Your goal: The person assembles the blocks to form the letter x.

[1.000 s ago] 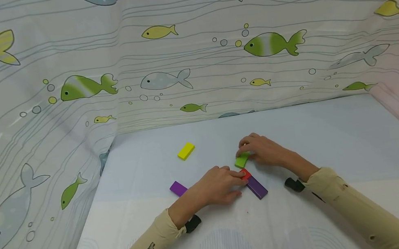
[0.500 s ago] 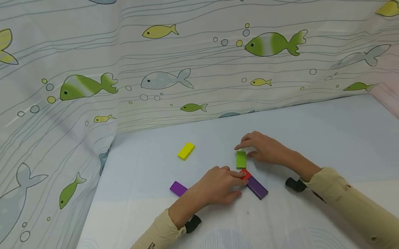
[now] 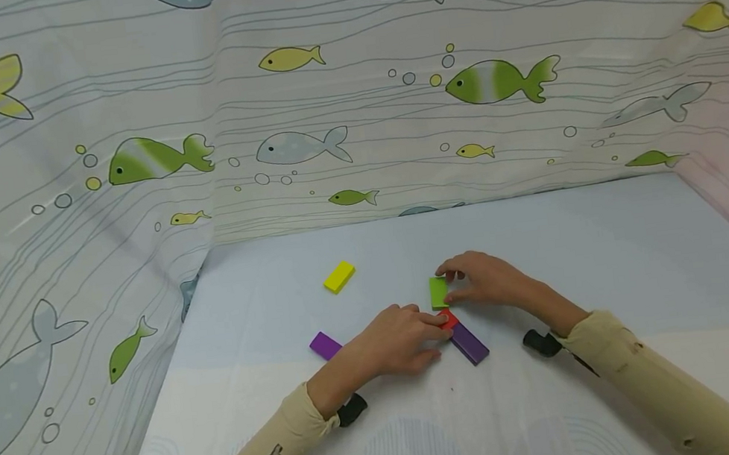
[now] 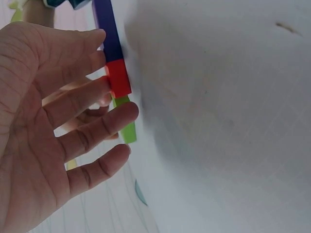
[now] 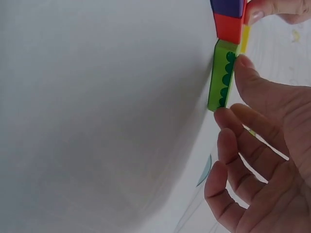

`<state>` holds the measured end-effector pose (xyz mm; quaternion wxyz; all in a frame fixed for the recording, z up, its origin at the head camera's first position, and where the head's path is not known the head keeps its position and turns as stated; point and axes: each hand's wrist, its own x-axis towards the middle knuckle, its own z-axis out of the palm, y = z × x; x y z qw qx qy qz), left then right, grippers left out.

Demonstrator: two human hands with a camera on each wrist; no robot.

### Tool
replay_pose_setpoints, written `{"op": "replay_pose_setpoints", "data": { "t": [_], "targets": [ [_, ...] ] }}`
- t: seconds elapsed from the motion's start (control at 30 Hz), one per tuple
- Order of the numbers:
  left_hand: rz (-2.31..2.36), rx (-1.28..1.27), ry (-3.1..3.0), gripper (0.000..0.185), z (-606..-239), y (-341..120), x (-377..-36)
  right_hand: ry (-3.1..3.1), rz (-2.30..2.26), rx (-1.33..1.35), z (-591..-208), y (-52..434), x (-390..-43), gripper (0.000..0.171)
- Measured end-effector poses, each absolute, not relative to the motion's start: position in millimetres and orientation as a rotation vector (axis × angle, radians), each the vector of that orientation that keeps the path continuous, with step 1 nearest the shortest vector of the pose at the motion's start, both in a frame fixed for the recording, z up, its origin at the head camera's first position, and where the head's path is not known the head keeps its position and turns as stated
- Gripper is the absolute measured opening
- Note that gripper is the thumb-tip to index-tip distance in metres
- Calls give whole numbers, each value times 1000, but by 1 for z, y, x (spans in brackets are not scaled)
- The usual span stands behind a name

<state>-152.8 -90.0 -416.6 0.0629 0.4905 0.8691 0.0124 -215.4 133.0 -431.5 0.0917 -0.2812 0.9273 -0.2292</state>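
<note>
My left hand [image 3: 394,340] reaches across the table with loosely extended fingers, its fingertips resting on the red block [image 4: 118,77]. A dark purple block [image 3: 469,343] adjoins the red one on the near right side. On its far side lies the light green block [image 3: 439,292], whose side carries a dark green scalloped pattern in the right wrist view. My right hand [image 3: 486,278] holds that green block from the right, thumb at its side and a curled finger at its far end. The remaining right fingers [image 5: 223,187] are bent and free. Left fingertips cover part of the red block.
A yellow block [image 3: 339,277] lies farther back on the table. Left of my left wrist is another purple block [image 3: 325,345], partly hidden by the forearm. A fish-print curtain [image 3: 392,115] hangs behind the white tabletop [image 3: 576,248].
The green block has turned to point straight away from me. My right hand let go around it, then came back onto it from the right. My left hand stays on the red block.
</note>
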Motion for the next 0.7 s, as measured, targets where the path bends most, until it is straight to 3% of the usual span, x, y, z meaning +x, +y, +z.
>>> {"op": "replay_pose_setpoints", "data": {
  "t": [0.7],
  "targets": [
    [37,1496,2641,36,-416,-90,-154,2670,-796,-888,-432,131,-213,41]
  ]
}}
